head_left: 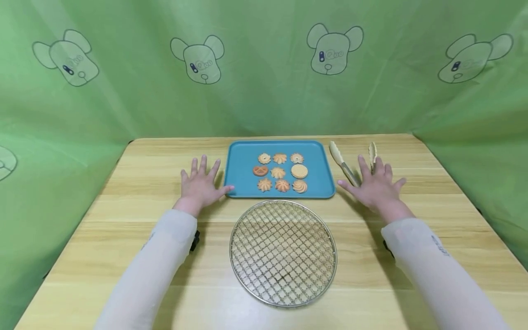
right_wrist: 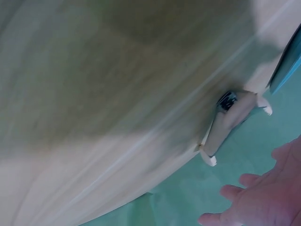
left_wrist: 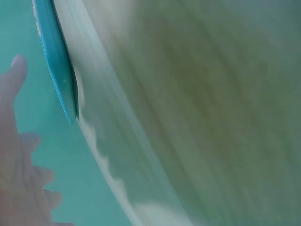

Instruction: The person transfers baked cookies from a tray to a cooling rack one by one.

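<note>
With fingers spread, my left hand [head_left: 200,184] hovers over the table just left of a blue tray [head_left: 243,151], its thumb overlapping the tray's corner in the head view. Several cookies [head_left: 278,173] lie on the tray in rows, among them a pretzel-shaped one [head_left: 260,171] and a round one [head_left: 299,171]. My right hand [head_left: 376,187], fingers also spread, is held above the tongs [head_left: 349,175] at the tray's right and hides part of them. Both hands are free of any object. The tongs' cream tips point to the table's far edge.
A round wire rack [head_left: 283,253] lies on the wooden table [head_left: 165,293] in front of the tray. Behind the table and along its sides hangs a green curtain [head_left: 264,105] printed with mouse-like faces.
</note>
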A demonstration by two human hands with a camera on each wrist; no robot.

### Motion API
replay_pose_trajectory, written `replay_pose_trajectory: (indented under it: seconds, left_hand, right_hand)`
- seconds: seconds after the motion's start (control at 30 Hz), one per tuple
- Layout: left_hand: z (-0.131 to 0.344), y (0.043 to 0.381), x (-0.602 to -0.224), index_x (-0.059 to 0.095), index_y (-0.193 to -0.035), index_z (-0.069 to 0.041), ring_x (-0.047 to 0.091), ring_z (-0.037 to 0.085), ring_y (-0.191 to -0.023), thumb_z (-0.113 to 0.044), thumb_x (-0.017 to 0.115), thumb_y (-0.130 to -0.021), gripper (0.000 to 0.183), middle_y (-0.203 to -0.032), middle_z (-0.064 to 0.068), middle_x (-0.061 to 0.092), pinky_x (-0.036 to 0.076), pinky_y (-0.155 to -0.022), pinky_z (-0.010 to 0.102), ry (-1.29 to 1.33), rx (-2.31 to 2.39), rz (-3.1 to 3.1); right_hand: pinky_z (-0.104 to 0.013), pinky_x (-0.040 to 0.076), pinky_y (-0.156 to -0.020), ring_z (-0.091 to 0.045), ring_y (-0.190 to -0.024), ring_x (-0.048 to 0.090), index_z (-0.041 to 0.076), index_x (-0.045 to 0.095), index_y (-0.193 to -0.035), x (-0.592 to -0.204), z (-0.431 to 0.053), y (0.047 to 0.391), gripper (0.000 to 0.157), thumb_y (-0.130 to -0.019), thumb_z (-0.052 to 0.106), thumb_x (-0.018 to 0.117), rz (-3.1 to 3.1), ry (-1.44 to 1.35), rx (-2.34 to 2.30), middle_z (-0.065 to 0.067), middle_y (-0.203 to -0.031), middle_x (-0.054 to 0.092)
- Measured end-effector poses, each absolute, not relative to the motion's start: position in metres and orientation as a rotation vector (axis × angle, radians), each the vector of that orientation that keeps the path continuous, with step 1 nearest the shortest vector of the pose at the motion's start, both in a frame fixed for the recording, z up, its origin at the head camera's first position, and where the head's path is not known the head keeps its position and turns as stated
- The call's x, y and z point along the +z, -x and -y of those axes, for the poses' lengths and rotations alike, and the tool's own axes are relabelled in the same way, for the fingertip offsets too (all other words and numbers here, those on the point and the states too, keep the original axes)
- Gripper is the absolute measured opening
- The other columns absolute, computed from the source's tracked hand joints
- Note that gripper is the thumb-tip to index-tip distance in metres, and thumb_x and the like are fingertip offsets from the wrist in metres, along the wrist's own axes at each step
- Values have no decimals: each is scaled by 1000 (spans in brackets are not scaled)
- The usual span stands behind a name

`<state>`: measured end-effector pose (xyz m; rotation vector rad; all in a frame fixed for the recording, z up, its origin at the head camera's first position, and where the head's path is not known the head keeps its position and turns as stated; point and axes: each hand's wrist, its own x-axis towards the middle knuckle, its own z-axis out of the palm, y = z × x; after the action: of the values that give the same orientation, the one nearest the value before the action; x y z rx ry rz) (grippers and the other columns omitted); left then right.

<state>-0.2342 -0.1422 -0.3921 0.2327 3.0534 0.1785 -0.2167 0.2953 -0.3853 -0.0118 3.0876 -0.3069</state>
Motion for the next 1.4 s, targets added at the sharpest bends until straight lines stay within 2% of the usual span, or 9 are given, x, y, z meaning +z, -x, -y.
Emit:
replay_pose_trajectory:
  seconds: [0.33, 0.47, 0.67, 0.93, 1.13, 1.27, 1.4]
  left_hand:
    - [140, 246, -400, 9, -155, -26, -10, 39, -141, -74, 37, -86, 88, -158, 12, -8, 2, -109, 66, -264, 160, -3035]
    - [140, 249, -402, 9, -155, -25, -7, 39, -142, -73, 38, -87, 88, -158, 12, -6, 3, -109, 65, -278, 153, -3032]
    - [139, 251, -401, 11, -155, -20, -3, 39, -142, -70, 40, -89, 88, -158, 13, -2, 4, -109, 64, -338, 167, -3020]
    - [134, 254, -398, 11, -155, -17, -1, 34, -144, -69, 39, -90, 87, -159, 11, 3, 7, -112, 61, -398, 168, -2994]
    - [132, 257, -401, 11, -155, -17, -1, 33, -144, -70, 39, -89, 88, -159, 11, 4, 6, -112, 59, -400, 142, -2987]
    - [133, 258, -402, 11, -154, -16, 0, 32, -144, -70, 38, -89, 88, -159, 11, 5, 7, -113, 58, -398, 131, -2981]
    - [134, 259, -403, 11, -154, -16, 1, 32, -144, -69, 37, -90, 87, -159, 11, 5, 8, -113, 57, -407, 120, -2970]
  right_hand:
    - [-84, -10, -85, -62, -130, -7, 14, -12, -152, -389, -305, 224, 106, -82, 80, 33, -3080, -34, -347, -39, -147, -10]
    - [-84, -9, -85, -62, -130, -5, 12, -11, -151, -389, -307, 225, 108, -82, 80, 36, -3072, -57, -373, -41, -146, -8]
    - [-83, -6, -88, -65, -127, 0, 14, -17, -150, -390, -311, 229, 112, -79, 81, 39, -3052, -116, -414, -43, -145, -6]
    - [-82, 8, -90, -68, -119, 14, 2, -12, -149, -392, -316, 234, 119, -78, 81, 43, -3039, -151, -402, -49, -138, 8]
    - [-77, 23, -87, -66, -113, 23, -1, -13, -148, -393, -318, 239, 123, -77, 81, 44, -3020, -188, -421, -50, -130, 17]
    - [-73, 33, -81, -64, -108, 28, -5, -12, -147, -394, -319, 241, 124, -77, 81, 45, -2999, -198, -430, -50, -126, 21]
    - [-71, 37, -81, -63, -106, 29, -9, -12, -145, -395, -320, 243, 126, -77, 81, 45, -2977, -204, -451, -51, -125, 20]
